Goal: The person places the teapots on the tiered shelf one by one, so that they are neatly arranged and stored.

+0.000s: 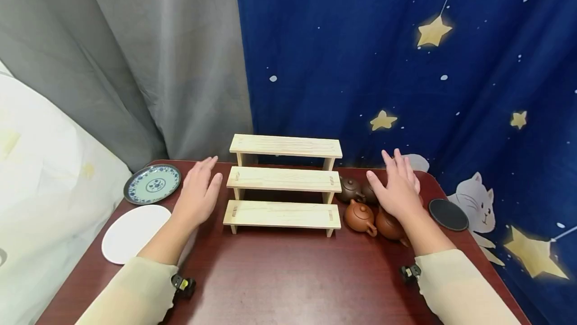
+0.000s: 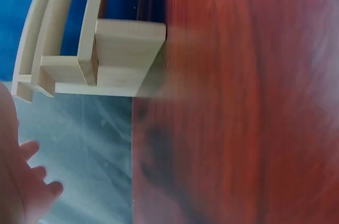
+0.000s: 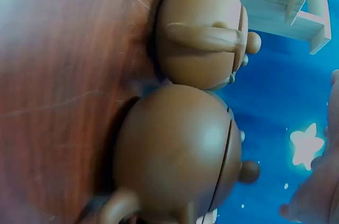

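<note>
In the head view my left hand (image 1: 198, 193) hovers left of a three-step wooden shelf (image 1: 283, 180), its fingers stretched out and holding nothing. My right hand (image 1: 396, 185) is held over the teapots at the shelf's right, fingers spread and touching nothing that I can see. Under and beside it stand an orange-brown teapot (image 1: 359, 216) and a second brown teapot (image 1: 388, 226), partly hidden by the hand. Behind them sit a dark brown teapot (image 1: 349, 190) and another dark teapot (image 1: 368, 193), mostly covered. The right wrist view shows two lidded teapots (image 3: 175, 147) close together.
At the left lie a blue-patterned plate (image 1: 152, 184) and a white round disc (image 1: 134, 234). A black round disc (image 1: 448, 214) lies near the right edge of the dark red table (image 1: 288, 280). Grey and blue curtains (image 1: 333, 64) hang behind.
</note>
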{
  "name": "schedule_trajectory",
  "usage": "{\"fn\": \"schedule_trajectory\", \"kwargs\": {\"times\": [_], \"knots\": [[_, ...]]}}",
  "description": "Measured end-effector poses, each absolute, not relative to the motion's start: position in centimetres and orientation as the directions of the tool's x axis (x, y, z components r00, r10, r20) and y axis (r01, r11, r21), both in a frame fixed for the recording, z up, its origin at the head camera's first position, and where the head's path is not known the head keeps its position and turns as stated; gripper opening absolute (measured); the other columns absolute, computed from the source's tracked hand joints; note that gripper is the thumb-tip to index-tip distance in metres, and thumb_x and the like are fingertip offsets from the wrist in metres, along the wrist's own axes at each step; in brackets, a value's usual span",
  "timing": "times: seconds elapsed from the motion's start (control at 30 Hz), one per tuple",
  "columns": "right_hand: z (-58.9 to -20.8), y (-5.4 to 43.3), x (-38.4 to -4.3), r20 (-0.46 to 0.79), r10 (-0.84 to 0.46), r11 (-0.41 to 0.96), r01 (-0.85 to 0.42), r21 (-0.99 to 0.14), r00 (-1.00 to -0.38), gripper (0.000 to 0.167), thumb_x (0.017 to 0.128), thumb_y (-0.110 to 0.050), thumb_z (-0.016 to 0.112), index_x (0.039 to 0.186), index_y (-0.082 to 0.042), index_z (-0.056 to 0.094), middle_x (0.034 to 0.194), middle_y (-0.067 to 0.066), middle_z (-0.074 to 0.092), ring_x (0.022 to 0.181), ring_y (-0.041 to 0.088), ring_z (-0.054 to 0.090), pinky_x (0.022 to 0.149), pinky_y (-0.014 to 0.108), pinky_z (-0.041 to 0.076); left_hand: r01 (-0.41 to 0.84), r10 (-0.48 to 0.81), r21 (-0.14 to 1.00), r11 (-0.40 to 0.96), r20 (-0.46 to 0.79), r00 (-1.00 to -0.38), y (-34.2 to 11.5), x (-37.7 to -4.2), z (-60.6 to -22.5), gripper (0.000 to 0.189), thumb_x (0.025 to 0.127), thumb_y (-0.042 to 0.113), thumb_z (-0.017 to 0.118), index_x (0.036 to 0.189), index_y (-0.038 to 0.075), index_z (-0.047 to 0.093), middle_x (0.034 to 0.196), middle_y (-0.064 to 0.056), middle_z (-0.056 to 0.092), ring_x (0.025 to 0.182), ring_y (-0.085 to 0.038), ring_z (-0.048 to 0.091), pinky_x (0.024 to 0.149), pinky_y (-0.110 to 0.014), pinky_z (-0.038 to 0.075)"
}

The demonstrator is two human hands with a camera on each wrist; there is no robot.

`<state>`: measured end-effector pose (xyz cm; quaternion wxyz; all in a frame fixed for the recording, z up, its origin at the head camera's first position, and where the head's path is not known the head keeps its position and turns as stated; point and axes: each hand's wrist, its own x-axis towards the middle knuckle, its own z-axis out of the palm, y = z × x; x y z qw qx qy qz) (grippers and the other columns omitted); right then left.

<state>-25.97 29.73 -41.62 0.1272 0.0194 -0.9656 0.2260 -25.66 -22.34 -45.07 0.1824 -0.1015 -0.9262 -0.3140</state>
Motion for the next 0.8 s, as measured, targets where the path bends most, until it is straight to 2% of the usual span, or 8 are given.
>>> {"fn": "schedule_trajectory", "kwargs": {"times": [0.1, 0.27, 0.33, 0.47, 0.6, 0.7, 0.8], "knots": [[-41.8, 30.5, -25.0, 0.288, 0.010, 0.870, -0.133, -0.474, -0.958, 0.082, 0.106, -0.066, 0.047, 0.173, -0.027, 0.021, 0.183, 0.008, 0.005, 0.165, 0.049, 0.007, 0.119, 0.084, 0.013, 0.282, 0.070, 0.677, 0.680, 0.323, -0.944, -22.1, -25.0, -45.6, 0.059, 0.116, 0.041, 0.032, 0.167, 0.011, 0.036, 0.169, -0.020, 0.041, 0.159, -0.042, 0.032, 0.128, -0.065, 0.023], [-42.3, 32.1, -23.3, 0.363, -0.002, 0.819, -0.210, -0.534, -0.932, 0.074, 0.106, -0.051, 0.059, 0.168, -0.019, 0.035, 0.179, 0.014, 0.024, 0.160, 0.052, 0.025, 0.119, 0.079, 0.028, 0.125, 0.061, 0.892, 0.435, 0.109, -0.992, -21.5, -24.0, -46.6, 0.059, 0.118, 0.041, 0.026, 0.169, 0.010, 0.029, 0.169, -0.020, 0.042, 0.159, -0.042, 0.035, 0.126, -0.064, 0.033], [-42.5, 32.7, -22.5, 0.367, 0.006, 0.810, -0.211, -0.547, -0.930, 0.072, 0.106, -0.049, 0.061, 0.168, -0.019, 0.037, 0.177, 0.015, 0.028, 0.159, 0.050, 0.029, 0.118, 0.079, 0.029, 0.084, 0.080, 0.925, 0.370, 0.058, -0.995, -21.2, -23.6, -46.9, 0.059, 0.118, 0.038, 0.028, 0.169, 0.009, 0.027, 0.171, -0.022, 0.038, 0.158, -0.044, 0.035, 0.124, -0.065, 0.035], [-42.8, 34.0, -20.8, 0.367, 0.036, 0.808, -0.189, -0.558, -0.929, 0.069, 0.107, -0.046, 0.061, 0.167, -0.021, 0.038, 0.174, 0.017, 0.034, 0.153, 0.051, 0.039, 0.114, 0.079, 0.034, 0.024, 0.120, 0.955, 0.297, -0.012, -0.993, -20.7, -23.2, -47.1, 0.060, 0.116, 0.035, 0.041, 0.169, 0.010, 0.028, 0.173, -0.021, 0.034, 0.157, -0.042, 0.038, 0.126, -0.061, 0.035], [-42.9, 35.5, -19.5, 0.370, 0.062, 0.813, -0.168, -0.557, -0.927, 0.066, 0.107, -0.042, 0.062, 0.164, -0.016, 0.042, 0.168, 0.023, 0.040, 0.148, 0.052, 0.041, 0.111, 0.079, 0.035, -0.034, 0.155, 0.969, 0.247, -0.074, -0.985, -20.6, -22.8, -47.3, 0.064, 0.113, 0.031, 0.052, 0.169, 0.012, 0.027, 0.174, -0.018, 0.032, 0.156, -0.037, 0.040, 0.124, -0.046, 0.039], [-43.0, 36.7, -18.7, 0.349, 0.077, 0.823, -0.138, -0.551, -0.934, 0.066, 0.107, -0.041, 0.063, 0.163, -0.012, 0.042, 0.165, 0.028, 0.042, 0.146, 0.054, 0.042, 0.110, 0.079, 0.035, -0.054, 0.179, 0.979, 0.197, -0.091, -0.980, -20.7, -22.7, -47.6, 0.065, 0.112, 0.026, 0.054, 0.169, 0.009, 0.026, 0.175, -0.018, 0.030, 0.154, -0.034, 0.041, 0.113, -0.028, 0.048], [-43.3, 37.7, -18.1, 0.315, 0.092, 0.836, -0.098, -0.540, -0.945, 0.068, 0.107, -0.042, 0.062, 0.164, -0.011, 0.041, 0.159, 0.034, 0.046, 0.136, 0.056, 0.049, 0.104, 0.079, 0.040, -0.052, 0.203, 0.984, 0.173, -0.087, -0.975, -20.9, -22.6, -48.1, 0.064, 0.111, 0.022, 0.055, 0.168, 0.007, 0.029, 0.172, -0.019, 0.035, 0.147, -0.030, 0.047, 0.100, -0.016, 0.051]]}}
